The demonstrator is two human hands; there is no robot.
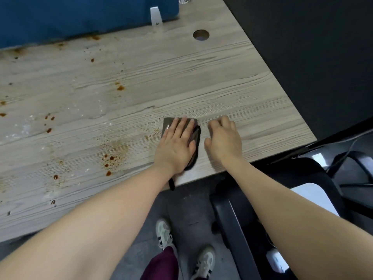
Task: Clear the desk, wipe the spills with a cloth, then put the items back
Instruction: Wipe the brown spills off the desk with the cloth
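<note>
While the left hand [177,142] is pressing flat, fingers spread, on the dark grey folded cloth [194,141] near the pale wood-grain desk's [222,77] front edge, the right hand [223,138] is resting beside it, fingers curled, holding nothing, so wiping is starting and next calls for sweeping left towards the brown spills [110,158].

office: wood-grain desk [181,87] with cable hole [200,35], blue partition [80,15], swivel chair [262,199].

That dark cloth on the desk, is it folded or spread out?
Folded: the dark cloth shows doubled layers beside the left hand pressing it flat.
</note>
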